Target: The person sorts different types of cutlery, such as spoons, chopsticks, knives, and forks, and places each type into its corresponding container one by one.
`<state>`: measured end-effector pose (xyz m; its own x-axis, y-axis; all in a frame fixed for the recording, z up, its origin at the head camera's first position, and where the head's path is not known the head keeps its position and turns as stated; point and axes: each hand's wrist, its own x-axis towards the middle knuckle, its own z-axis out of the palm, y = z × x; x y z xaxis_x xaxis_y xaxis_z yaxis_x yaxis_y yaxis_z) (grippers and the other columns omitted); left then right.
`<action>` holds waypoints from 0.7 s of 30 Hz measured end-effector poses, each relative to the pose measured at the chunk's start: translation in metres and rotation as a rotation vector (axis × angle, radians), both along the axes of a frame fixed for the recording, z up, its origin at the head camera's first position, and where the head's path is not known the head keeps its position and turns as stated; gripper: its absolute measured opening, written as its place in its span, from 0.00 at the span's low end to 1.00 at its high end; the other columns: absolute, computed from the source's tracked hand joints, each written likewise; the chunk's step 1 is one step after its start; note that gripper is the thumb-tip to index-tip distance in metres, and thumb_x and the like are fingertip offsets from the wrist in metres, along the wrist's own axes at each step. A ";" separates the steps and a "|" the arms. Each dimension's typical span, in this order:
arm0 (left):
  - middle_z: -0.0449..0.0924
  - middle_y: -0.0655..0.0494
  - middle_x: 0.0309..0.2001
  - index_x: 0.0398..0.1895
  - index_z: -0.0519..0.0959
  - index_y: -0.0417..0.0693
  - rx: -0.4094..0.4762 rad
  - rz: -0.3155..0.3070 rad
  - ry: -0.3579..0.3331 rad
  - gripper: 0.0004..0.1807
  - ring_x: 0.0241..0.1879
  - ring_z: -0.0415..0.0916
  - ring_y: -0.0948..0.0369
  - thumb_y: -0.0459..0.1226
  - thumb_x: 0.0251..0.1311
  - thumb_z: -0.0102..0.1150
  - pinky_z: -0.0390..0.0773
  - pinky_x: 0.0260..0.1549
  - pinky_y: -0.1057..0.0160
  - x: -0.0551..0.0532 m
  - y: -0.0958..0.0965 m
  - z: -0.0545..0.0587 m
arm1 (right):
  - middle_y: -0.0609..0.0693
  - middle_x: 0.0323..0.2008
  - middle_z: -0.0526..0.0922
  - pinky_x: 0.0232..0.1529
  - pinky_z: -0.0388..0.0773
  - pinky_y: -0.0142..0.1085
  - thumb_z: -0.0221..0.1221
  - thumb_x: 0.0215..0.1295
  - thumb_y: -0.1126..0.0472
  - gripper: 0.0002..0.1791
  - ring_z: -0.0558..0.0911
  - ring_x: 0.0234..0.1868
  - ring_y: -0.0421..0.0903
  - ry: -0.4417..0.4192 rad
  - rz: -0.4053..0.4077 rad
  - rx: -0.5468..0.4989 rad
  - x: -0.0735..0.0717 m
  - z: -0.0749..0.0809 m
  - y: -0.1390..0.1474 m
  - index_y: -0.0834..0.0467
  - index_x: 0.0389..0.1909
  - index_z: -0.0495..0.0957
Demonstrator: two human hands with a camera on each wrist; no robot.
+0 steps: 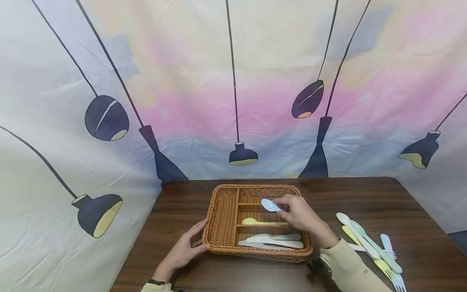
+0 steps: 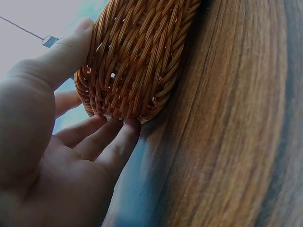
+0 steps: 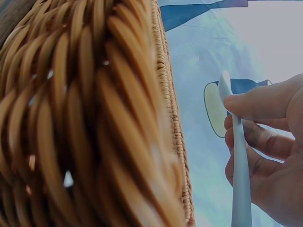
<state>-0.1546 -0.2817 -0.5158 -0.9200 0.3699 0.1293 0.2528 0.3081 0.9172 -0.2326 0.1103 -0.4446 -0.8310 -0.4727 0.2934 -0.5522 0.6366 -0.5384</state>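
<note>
A brown wicker basket (image 1: 262, 255) has a long left compartment and three smaller ones on its right. My left hand (image 1: 184, 249) holds its front left corner, thumb on one side and fingertips against the woven wall (image 2: 132, 61). Over the back right part of the basket, my right hand (image 1: 302, 213) pinches a pale blue-white spoon (image 1: 270, 205) by the handle, bowl pointing left. In the right wrist view, thumb and fingers close around the spoon's handle (image 3: 240, 175). Below it, a yellow spoon (image 1: 251, 221) lies in the middle right compartment. Several pale knives (image 1: 273, 240) fill the front one.
To the right of the basket, a loose pile of pastel cutlery lies on the dark wooden table (image 1: 182, 207), with a white spoon (image 1: 343, 219), a green spoon (image 1: 375, 245) and a yellow fork (image 1: 384, 268). A cloth backdrop (image 1: 189, 101) printed with lamps hangs behind.
</note>
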 end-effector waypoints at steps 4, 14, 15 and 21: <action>0.47 0.37 0.75 0.77 0.53 0.45 -0.003 0.001 -0.005 0.43 0.72 0.50 0.41 0.33 0.61 0.64 0.76 0.60 0.58 0.000 0.000 0.000 | 0.45 0.38 0.84 0.26 0.74 0.27 0.66 0.59 0.65 0.18 0.76 0.31 0.34 0.012 0.003 0.001 -0.001 -0.001 -0.002 0.56 0.52 0.83; 0.47 0.38 0.76 0.77 0.53 0.45 -0.001 0.002 -0.016 0.44 0.72 0.50 0.41 0.33 0.60 0.64 0.76 0.60 0.60 0.000 -0.001 0.000 | 0.45 0.38 0.84 0.23 0.72 0.27 0.66 0.60 0.64 0.18 0.76 0.30 0.34 -0.014 -0.015 0.006 0.000 0.001 -0.003 0.55 0.52 0.83; 0.47 0.37 0.76 0.77 0.53 0.44 0.000 0.002 -0.016 0.44 0.72 0.50 0.41 0.33 0.60 0.64 0.76 0.60 0.60 0.000 -0.001 0.000 | 0.45 0.39 0.84 0.24 0.72 0.27 0.66 0.60 0.64 0.18 0.75 0.30 0.34 -0.012 -0.016 0.009 0.000 0.001 -0.003 0.55 0.53 0.83; 0.47 0.37 0.76 0.76 0.53 0.43 -0.005 0.008 -0.021 0.44 0.72 0.50 0.41 0.34 0.60 0.65 0.76 0.60 0.60 0.000 -0.001 0.001 | 0.44 0.38 0.84 0.24 0.70 0.27 0.66 0.60 0.64 0.19 0.72 0.28 0.34 -0.007 -0.022 0.021 -0.002 0.001 -0.002 0.54 0.53 0.83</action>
